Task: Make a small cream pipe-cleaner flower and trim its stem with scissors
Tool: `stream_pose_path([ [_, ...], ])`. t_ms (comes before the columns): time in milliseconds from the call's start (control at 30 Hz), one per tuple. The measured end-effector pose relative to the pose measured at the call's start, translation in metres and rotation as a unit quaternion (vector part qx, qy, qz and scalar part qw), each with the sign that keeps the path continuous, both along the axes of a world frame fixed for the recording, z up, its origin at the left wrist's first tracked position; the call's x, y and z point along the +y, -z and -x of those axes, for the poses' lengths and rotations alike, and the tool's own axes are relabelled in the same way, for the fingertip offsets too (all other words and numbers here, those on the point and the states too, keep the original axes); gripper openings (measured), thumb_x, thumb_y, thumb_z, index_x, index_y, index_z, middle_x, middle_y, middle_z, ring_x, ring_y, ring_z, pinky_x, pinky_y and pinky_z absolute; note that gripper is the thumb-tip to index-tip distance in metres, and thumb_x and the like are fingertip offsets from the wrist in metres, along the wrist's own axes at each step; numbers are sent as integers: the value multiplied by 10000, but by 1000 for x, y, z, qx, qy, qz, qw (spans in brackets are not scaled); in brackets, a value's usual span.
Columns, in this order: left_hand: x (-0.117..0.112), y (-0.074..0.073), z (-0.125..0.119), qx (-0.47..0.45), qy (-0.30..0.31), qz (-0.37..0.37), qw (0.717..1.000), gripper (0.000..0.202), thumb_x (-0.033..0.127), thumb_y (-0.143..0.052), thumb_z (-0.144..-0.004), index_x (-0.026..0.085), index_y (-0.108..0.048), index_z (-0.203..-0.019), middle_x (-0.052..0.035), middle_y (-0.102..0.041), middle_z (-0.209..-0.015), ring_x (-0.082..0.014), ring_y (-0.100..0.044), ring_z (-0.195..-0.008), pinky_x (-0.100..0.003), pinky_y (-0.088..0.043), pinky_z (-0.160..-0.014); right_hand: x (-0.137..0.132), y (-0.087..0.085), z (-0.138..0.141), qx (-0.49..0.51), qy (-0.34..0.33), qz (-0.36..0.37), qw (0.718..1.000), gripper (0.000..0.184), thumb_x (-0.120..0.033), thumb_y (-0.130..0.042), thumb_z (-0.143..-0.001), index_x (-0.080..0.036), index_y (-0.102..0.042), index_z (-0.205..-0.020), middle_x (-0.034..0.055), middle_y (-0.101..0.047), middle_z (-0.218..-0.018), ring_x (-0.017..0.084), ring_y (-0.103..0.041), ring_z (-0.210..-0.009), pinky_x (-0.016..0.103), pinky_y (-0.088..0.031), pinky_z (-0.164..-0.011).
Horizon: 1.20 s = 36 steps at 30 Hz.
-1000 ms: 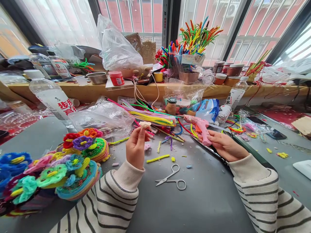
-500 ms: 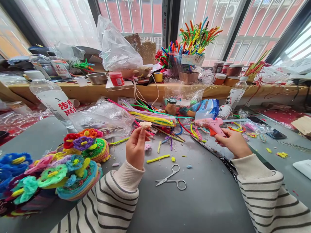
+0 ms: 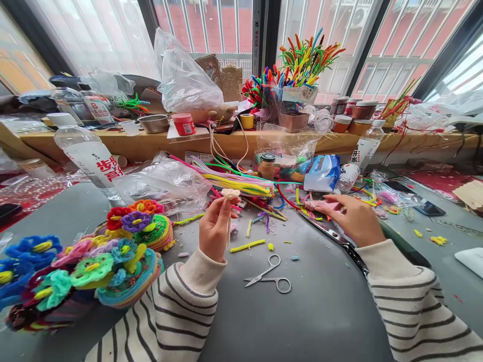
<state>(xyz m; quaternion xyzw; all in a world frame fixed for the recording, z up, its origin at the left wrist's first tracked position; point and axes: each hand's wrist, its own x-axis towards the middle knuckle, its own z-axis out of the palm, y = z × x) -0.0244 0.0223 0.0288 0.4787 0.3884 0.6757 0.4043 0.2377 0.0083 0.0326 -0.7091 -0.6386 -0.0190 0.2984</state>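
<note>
My left hand (image 3: 214, 229) is closed in a pinch on a small pale cream fluffy piece (image 3: 230, 193), which sticks up above the fingertips; a thin pale stem hangs below them. At the right, my right hand (image 3: 352, 218) has its fingers on a pink hot glue gun (image 3: 320, 205), low among the craft scraps and mostly hidden by the hand. Small metal scissors (image 3: 269, 275) lie spread on the grey table between my arms. A yellow pipe cleaner piece (image 3: 248, 246) rests just beyond them.
Colourful pipe-cleaner flowers (image 3: 92, 269) stand at the left, by a tilted-looking water bottle (image 3: 88, 158). Bundled pipe cleaners (image 3: 237, 183), a brown jar (image 3: 266, 167) and a blue packet (image 3: 322, 173) lie across the middle. Large black-handled shears (image 3: 328, 232) lie beside my right wrist.
My right hand has lowered and turned over the glue gun, which was held up level before and now sits lower. My left hand still pinches the cream piece. The view has shifted slightly.
</note>
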Motion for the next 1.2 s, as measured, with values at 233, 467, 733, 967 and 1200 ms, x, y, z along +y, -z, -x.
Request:
stream_pose_path([
  [233, 0, -6, 3, -117, 153, 93, 977, 163, 336, -573, -685, 186, -594, -746, -34, -640, -811, -67, -464, -527, -216, -380, -518, 9, 2, 101, 228, -311, 26, 922, 261, -241, -535, -758, -159, -557, -1005, 64, -632, -894, 143, -577, -665, 250, -460, -583],
  [467, -1, -14, 3, -202, 278, 145, 928, 129, 287, -518, -742, 170, -527, -689, 62, -374, -402, -41, -331, -375, -198, -337, -448, 12, 9, 97, 152, -280, -39, 947, 104, -213, -500, -785, -168, -584, -742, 30, -614, -692, 147, -548, -636, 243, -424, -597],
  [733, 4, -20, 8, -228, 250, 128, 932, 102, 254, -539, -723, 160, -543, -685, 70, -314, -416, -36, -313, -383, -181, -289, -409, 2, 12, 24, -92, -76, -199, 973, 197, -232, -446, -819, -182, -624, -752, 84, -587, -760, 226, -504, -783, 339, -378, -721],
  [967, 4, -6, 2, -60, 76, 85, 992, 202, 345, -595, -654, 157, -590, -729, 16, -534, -571, -59, -446, -493, -192, -343, -467, -6, 22, 48, -97, -190, -113, 970, 179, -306, -541, -771, -192, -612, -654, 29, -570, -619, 186, -492, -676, 351, -336, -738],
  [1200, 2, 6, 0, 97, 95, 29, 990, 234, 376, -537, -698, 162, -609, -760, 9, -522, -573, -68, -422, -465, -200, -337, -445, -9, 36, 84, -54, -327, 9, 944, 97, -239, -561, -765, -195, -638, -805, 53, -586, -805, 192, -484, -790, 319, -360, -690],
])
